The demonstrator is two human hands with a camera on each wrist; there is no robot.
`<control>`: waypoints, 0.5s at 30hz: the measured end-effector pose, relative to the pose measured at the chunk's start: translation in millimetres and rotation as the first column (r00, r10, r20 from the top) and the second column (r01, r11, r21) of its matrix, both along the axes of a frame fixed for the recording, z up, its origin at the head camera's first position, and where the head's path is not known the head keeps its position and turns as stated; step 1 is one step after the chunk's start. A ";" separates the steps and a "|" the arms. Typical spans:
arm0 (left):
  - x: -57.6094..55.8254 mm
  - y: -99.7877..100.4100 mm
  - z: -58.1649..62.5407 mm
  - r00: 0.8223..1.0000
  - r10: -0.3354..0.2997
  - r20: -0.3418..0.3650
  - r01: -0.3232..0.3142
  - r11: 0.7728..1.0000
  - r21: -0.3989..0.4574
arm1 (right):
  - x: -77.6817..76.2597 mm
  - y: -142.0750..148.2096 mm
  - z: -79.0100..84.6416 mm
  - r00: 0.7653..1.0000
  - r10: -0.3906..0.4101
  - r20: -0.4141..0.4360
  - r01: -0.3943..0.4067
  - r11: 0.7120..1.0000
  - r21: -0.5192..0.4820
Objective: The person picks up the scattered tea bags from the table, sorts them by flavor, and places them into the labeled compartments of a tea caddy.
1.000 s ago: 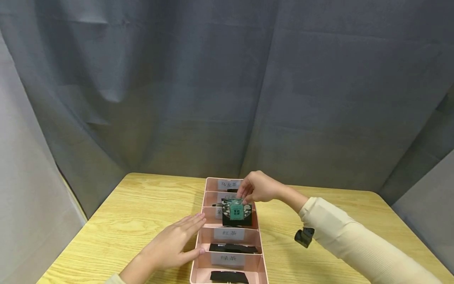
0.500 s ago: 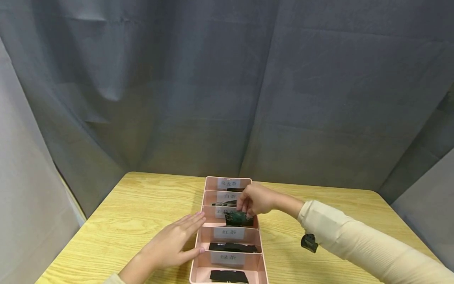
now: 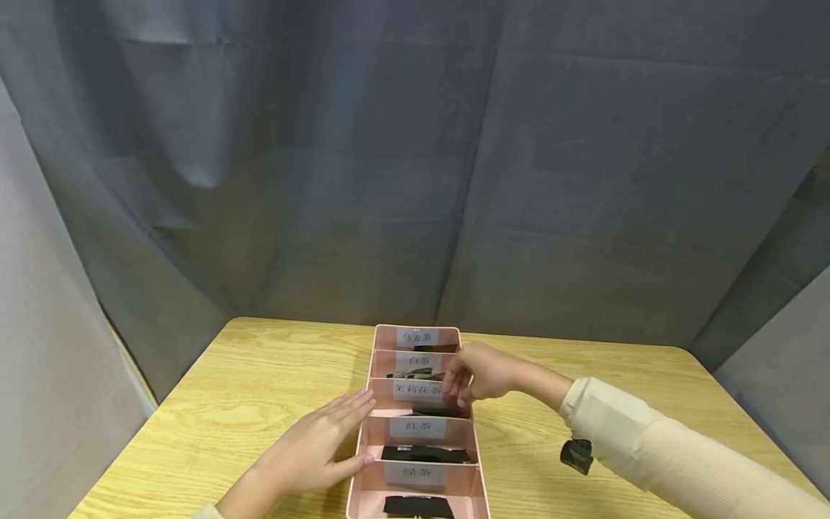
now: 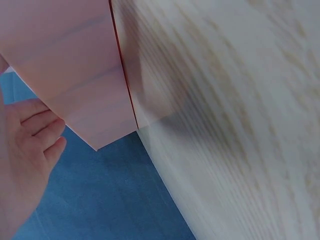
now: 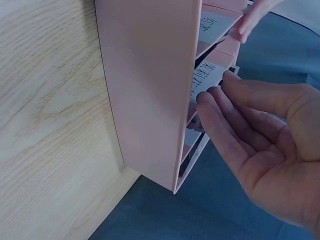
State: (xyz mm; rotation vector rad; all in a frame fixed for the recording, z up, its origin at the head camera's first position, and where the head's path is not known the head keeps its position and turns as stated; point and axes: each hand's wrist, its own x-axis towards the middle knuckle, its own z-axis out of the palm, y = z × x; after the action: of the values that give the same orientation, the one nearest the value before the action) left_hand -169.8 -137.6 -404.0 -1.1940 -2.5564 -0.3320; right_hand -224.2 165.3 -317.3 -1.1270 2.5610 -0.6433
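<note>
A long pink divided box [image 3: 468, 497] stands on the table, a paper label with Chinese characters in each compartment. My left hand [image 3: 310, 448] rests straight-fingered against its left rim. Over the right rim of the middle compartment hovers my right hand [image 3: 486, 371], fingers loosely bent. The right wrist view shows thumb and fingertips apart with nothing between them. Below that hand, a dark tea sachet [image 3: 434, 411] lies low in the middle compartment. Other dark sachets lie in the compartments: one nearest me [image 3: 418, 506], one just behind it [image 3: 424, 453], and more farther back [image 3: 413, 373].
The box sits on a light wooden table [image 3: 564, 461]. A dark grey curtain [image 3: 363, 180] hangs behind the table, and paler cloth [image 3: 58, 346] hangs at the left side. A small black device [image 3: 576, 455] hangs under the right sleeve.
My right hand has lowered a green-and-black tea sachet into the middle compartment and let it go. Since then the hand has shifted slightly right. The left hand has stayed in place.
</note>
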 end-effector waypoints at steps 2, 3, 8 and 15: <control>0.1 -0.2 -0.4 1.000 0.002 0.005 -0.002 1.000 0.004 | 2.7 4.5 1.2 1.000 -0.007 -0.002 0.007 1.000 -0.017; 0.2 -0.2 -0.7 1.000 0.003 0.012 -0.003 1.000 0.008 | 4.0 7.2 1.7 1.000 -0.018 -0.001 0.018 1.000 -0.024; 1.0 -1.6 -0.9 0.999 0.014 0.040 -0.015 1.000 0.025 | 14.0 24.5 4.3 0.995 -0.096 -0.023 0.095 0.994 -0.054; -3.0 -8.3 8.8 0.996 0.081 -0.021 -0.080 0.996 0.045 | 37.1 56.4 3.8 0.968 -0.205 -0.145 0.188 0.974 -0.122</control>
State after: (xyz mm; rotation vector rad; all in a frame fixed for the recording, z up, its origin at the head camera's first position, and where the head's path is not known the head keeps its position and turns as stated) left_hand -172.8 -145.9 -395.3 -1.0695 -2.5555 -0.3516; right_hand -187.1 221.7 -313.5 -0.9986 2.8293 -0.7758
